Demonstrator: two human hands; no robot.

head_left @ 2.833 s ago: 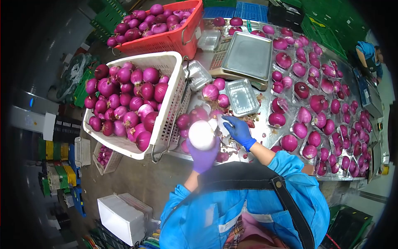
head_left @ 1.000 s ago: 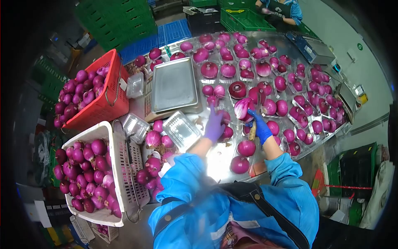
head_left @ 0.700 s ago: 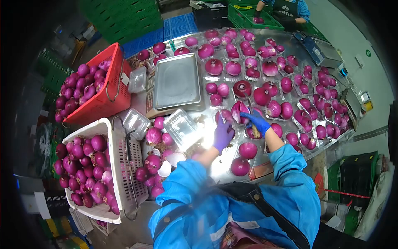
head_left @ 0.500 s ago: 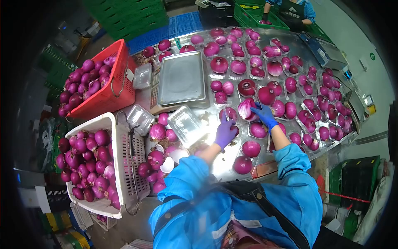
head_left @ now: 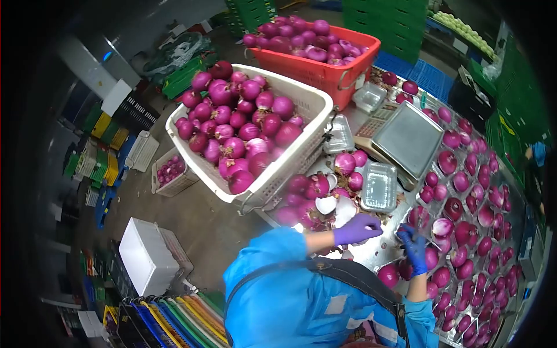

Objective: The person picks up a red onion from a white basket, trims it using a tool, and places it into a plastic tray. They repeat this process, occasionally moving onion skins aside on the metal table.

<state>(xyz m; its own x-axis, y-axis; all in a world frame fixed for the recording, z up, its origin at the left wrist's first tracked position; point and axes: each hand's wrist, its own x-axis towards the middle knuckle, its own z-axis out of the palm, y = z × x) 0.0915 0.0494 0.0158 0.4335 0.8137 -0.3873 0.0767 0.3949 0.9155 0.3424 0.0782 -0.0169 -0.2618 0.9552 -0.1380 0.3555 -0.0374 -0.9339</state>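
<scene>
My left hand (head_left: 358,229), in a purple glove, is over the metal table just below a clear plastic tray (head_left: 379,187); its fingers are curled together, and whatever they may hold is hidden. To the right, my right hand (head_left: 413,246), in a blue glove, has bent fingers beside an onion (head_left: 418,217) in a tray; its grip is unclear. Loose red onions and white peel (head_left: 326,205) lie left of my left hand. Trays of onions (head_left: 462,233) cover the table's right side.
A white basket (head_left: 260,200) and a red basket (head_left: 313,68), both full of onions, stand at the table's left edge. Beyond my hands is a scale (head_left: 408,141). Another person's sleeve (head_left: 538,153) shows at far right.
The view has swung left, showing more floor and baskets. My left hand has left the onion it was touching and moved towards the loose onions; my right hand has come off the pale-streaked onion.
</scene>
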